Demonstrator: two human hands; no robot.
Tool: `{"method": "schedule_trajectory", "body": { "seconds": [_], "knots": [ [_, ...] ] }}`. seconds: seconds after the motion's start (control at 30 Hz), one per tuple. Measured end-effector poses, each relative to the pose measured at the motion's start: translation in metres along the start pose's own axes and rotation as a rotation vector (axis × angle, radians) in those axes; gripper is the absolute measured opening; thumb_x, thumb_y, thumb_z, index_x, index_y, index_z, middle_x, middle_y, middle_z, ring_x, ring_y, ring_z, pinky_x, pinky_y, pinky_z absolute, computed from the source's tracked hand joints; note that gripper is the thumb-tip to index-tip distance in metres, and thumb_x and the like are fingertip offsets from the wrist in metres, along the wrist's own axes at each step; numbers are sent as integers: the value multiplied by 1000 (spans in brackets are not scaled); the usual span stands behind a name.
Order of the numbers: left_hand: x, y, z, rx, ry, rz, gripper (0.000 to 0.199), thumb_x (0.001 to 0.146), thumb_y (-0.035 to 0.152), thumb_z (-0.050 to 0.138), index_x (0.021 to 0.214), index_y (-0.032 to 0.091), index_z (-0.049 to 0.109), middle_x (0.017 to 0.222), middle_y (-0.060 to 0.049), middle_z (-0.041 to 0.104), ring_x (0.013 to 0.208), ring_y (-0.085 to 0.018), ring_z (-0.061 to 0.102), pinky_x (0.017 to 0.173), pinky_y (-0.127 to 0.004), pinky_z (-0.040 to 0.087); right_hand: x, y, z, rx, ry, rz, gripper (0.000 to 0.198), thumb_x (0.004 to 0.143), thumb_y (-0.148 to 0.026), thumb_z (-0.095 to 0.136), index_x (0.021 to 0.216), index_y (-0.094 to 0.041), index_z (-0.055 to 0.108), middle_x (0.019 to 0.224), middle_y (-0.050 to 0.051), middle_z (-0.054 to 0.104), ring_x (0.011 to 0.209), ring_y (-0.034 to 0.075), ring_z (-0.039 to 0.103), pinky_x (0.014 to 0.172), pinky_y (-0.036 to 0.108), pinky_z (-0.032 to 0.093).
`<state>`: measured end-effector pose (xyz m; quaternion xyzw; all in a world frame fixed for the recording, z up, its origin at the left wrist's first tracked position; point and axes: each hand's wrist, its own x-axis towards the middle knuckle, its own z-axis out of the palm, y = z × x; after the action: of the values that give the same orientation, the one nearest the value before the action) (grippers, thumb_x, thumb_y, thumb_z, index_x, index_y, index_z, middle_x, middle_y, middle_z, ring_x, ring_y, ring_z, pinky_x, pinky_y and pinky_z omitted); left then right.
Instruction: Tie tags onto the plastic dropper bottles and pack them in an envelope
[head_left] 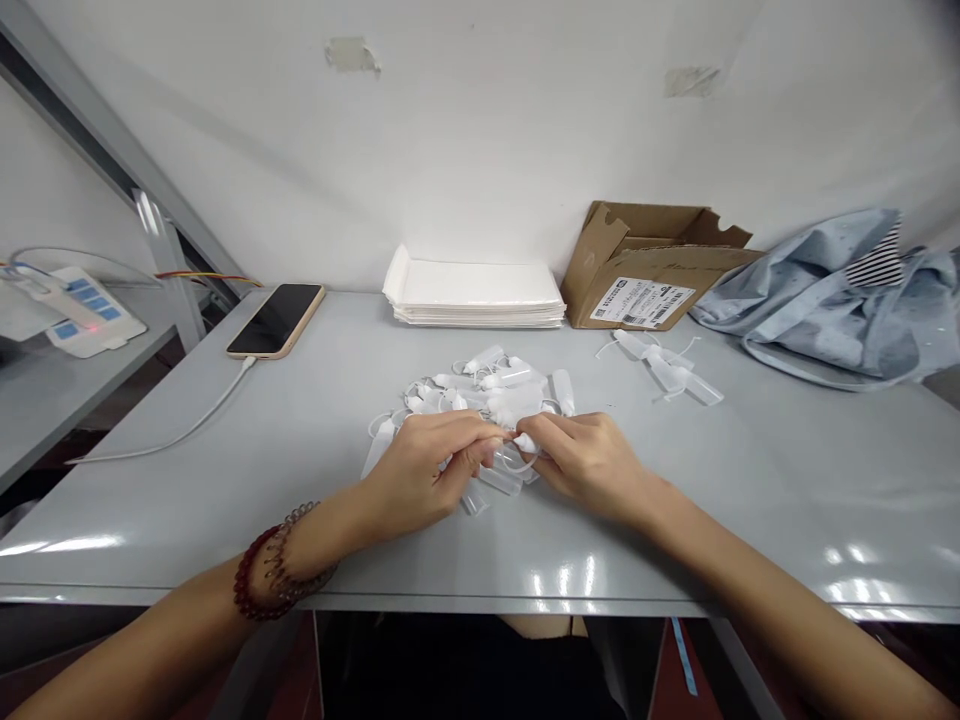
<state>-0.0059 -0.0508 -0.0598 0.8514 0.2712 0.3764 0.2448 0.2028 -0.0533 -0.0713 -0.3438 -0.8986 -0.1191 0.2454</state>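
Note:
A pile of small clear plastic tubes with white caps and thin cord loops (504, 376) lies on the grey table. Over its near side, my left hand (433, 462) is closed, thumb and index finger pinched together. Its fingertips meet those of my right hand; what they grip, if anything, is hidden. My right hand (581, 455) is closed around a white-capped tube (526, 442), whose cap shows between thumb and fingers. A white loop hangs below that cap. Most of the tube's body is covered by my fingers.
Behind the pile sits a stack of white envelopes (480, 290) beside an opened cardboard box (652, 270). A few more tubes (671, 368) lie to the right, near a light blue cloth bag (832, 295). At left rests a phone (277, 320) on a charging cable (191, 430).

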Motion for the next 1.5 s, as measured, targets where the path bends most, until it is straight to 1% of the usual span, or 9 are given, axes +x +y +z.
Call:
{"method": "schedule_trajectory", "body": {
  "seconds": [0.27,0.5,0.63,0.77,0.97,1.1,1.2,1.3,1.5],
  "knots": [
    [-1,-1,1,9,15,25,19,90,8,47,95,9,65,68,0,60,61,-8,55,62,-19,45,0,0,2,37,-2,5,15,85,-12,41,77,-16,52,57,-2,56,42,8,36,44,23,18],
    [-1,-1,1,55,20,61,18,90,8,46,91,12,63,69,-1,60,63,-9,55,60,-20,45,0,-2,2,81,-11,32,15,87,-15,41,78,-15,54,58,-2,58,43,7,39,43,23,20],
    [-1,0,0,36,17,41,19,91,8,44,93,14,63,70,0,62,63,-9,56,62,-20,46,0,-3,1,134,-18,49,15,89,-17,42,80,-15,54,57,-2,57,44,7,41,43,22,21],
    [-1,2,-1,-23,5,2,20,92,10,44,96,15,64,70,0,63,59,-8,56,62,-20,47,1,-3,-1,155,-25,54,15,90,-18,42,81,-15,54,57,-3,56,44,7,40,44,21,21],
    [-1,1,0,-16,-17,-6,20,91,10,44,93,14,64,68,1,62,60,-8,57,62,-19,47,2,-5,-4,170,-40,48,16,88,-14,39,81,-15,54,59,-2,58,44,7,40,45,21,21],
    [-1,0,1,-4,-30,-14,20,92,10,44,94,14,63,69,1,61,62,-8,57,63,-19,46,2,-5,-6,125,-43,34,17,87,-13,39,80,-15,54,60,-1,59,44,7,39,45,22,20],
    [-1,-1,0,22,-34,8,19,91,9,44,95,12,63,70,0,61,64,-8,56,64,-19,45,2,-4,-8,67,-61,36,17,87,-13,40,77,-15,54,57,-2,56,44,7,35,45,23,19],
    [-2,-2,0,67,-42,31,19,92,10,43,92,12,62,70,0,59,65,-9,54,62,-20,44,2,-3,-9,8,-73,27,18,84,-9,40,74,-16,52,56,-3,53,44,8,32,44,23,17],
    [-4,-5,1,157,-96,67,20,94,14,39,95,14,59,72,-1,58,64,-10,52,59,-21,43,3,-4,-11,-194,-31,-40,23,80,0,40,67,-16,51,54,-3,48,44,8,29,44,25,15]
  ]
}}
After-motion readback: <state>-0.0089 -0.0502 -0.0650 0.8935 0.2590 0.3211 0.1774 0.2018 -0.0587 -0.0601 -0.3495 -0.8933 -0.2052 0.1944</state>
